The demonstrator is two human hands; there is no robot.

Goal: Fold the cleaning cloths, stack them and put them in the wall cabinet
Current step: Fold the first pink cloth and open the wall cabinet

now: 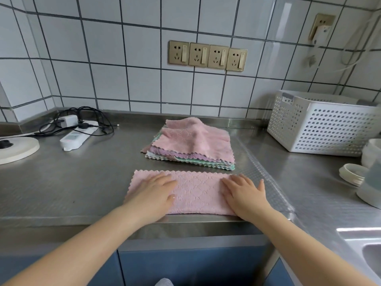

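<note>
A pink cleaning cloth (195,193), folded into a long strip, lies flat at the front edge of the steel counter (72,182). My left hand (154,193) presses flat on its left part with straight fingers. My right hand (245,195) lies flat on its right end, fingers spread. Behind the strip sits a loose pile of cloths (189,145) in pink, purple, green and white, with a rumpled pink one on top. No wall cabinet is in view.
A white perforated basket (321,126) stands at the back right. A power strip with black cables (78,133) and a white round disc (16,149) lie at the left. White cups (369,178) stand at the right, near a sink (369,248).
</note>
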